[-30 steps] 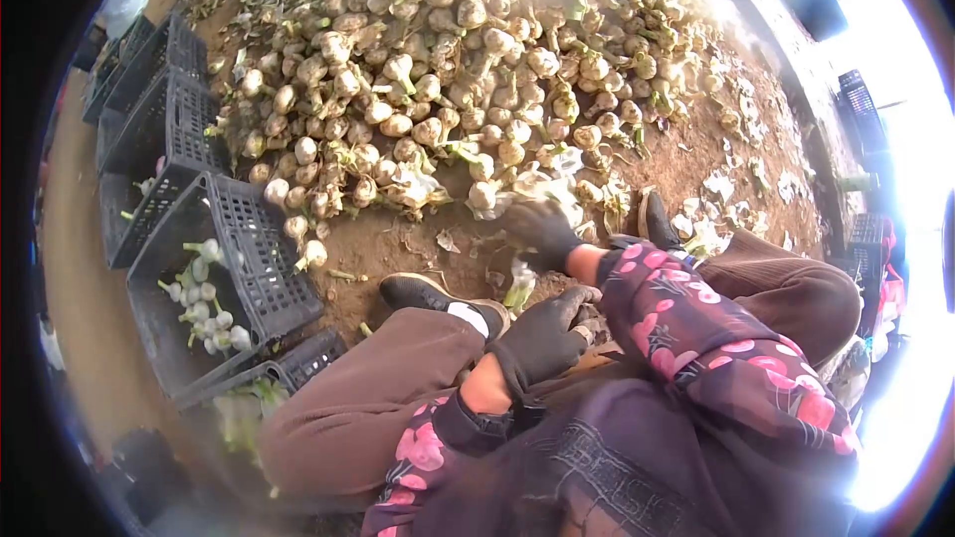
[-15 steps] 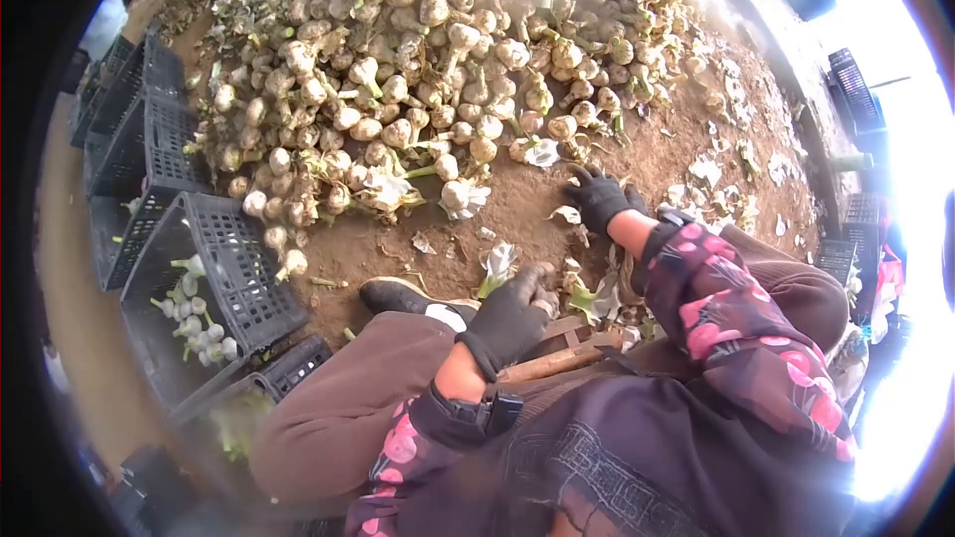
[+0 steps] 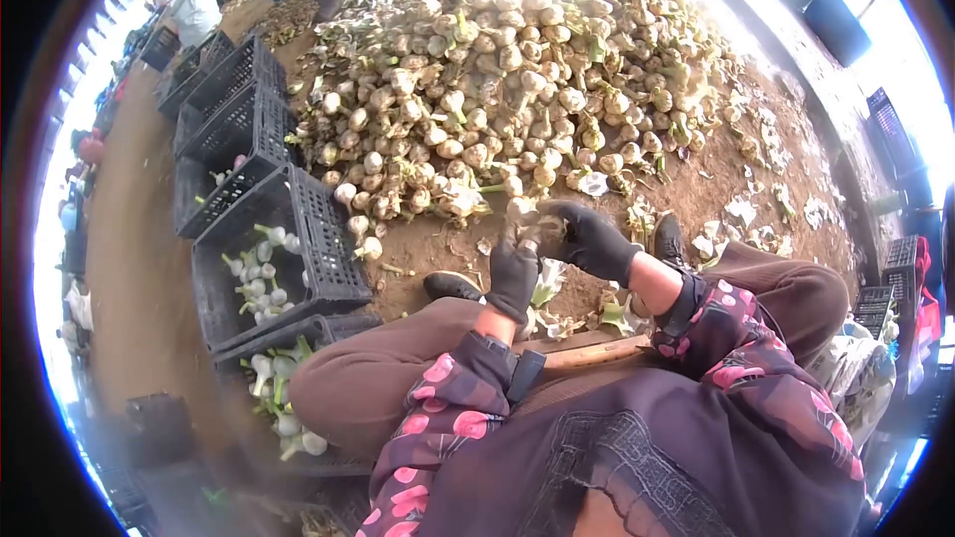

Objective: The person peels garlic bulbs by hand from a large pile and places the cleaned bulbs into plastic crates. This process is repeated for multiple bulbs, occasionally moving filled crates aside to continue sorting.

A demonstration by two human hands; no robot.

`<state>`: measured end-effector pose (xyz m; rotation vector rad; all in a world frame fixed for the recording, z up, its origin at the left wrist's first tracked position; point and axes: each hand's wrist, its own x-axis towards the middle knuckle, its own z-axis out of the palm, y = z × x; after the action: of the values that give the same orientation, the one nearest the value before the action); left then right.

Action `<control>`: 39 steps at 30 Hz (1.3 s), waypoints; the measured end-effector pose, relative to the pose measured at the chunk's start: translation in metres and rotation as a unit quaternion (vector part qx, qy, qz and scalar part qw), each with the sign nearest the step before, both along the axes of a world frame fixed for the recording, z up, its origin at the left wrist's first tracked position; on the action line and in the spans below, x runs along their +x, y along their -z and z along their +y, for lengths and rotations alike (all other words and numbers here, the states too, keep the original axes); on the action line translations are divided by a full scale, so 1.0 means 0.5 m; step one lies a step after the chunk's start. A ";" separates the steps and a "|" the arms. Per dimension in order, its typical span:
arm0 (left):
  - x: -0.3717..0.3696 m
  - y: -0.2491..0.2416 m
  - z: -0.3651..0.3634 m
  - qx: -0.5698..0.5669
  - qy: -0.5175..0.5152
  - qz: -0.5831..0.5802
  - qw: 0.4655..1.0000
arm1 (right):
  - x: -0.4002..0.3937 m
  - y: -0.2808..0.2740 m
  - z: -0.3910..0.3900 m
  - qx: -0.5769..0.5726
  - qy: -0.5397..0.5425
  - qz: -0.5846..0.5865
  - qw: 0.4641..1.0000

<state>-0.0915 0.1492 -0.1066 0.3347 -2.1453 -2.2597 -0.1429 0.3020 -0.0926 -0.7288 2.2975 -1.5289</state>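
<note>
Both hands wear dark gloves and meet in front of the lap, at the near edge of a large pile of garlic bulbs (image 3: 477,70). My left hand (image 3: 513,273) is closed around the lower part of a garlic bulb (image 3: 521,209) and holds it up. From the right, my right hand (image 3: 589,241) reaches to the same bulb, its fingers bent and pressed against its side. A wooden handle (image 3: 597,353) lies across the lap below the hands. Loose peels and leaves (image 3: 547,283) are scattered on the soil beneath.
Black crates (image 3: 338,249) line the left side; the nearer ones hold trimmed garlic (image 3: 261,278). A person in white (image 3: 194,10) is at the upper left. More crates (image 3: 875,308) and a pink cloth (image 3: 930,303) are at the right. Shoes (image 3: 453,285) rest beside the pile.
My right hand has lifted off the ground and come left to my left hand. My left hand has risen, and a bulb now shows between them. The view has turned left.
</note>
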 end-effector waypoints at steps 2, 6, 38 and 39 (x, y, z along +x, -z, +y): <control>0.004 -0.033 -0.017 0.154 0.015 -0.010 0.988 | 0.034 -0.074 -0.017 -0.042 0.037 -0.068 0.996; 0.016 -0.111 -0.014 0.268 -0.002 -0.060 0.962 | 0.042 -0.094 -0.014 0.054 0.054 0.229 0.970; 0.003 -0.057 -0.018 0.240 0.054 -0.061 0.967 | 0.060 -0.107 -0.003 0.128 0.052 0.170 0.976; 0.000 -0.046 -0.014 0.272 0.055 -0.035 0.960 | 0.055 -0.085 -0.002 -0.034 0.065 0.013 0.997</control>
<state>-0.0917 0.1420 -0.0837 0.3050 -1.5571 -2.9150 -0.1153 0.3008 -0.0500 -0.6295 2.3632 -1.6717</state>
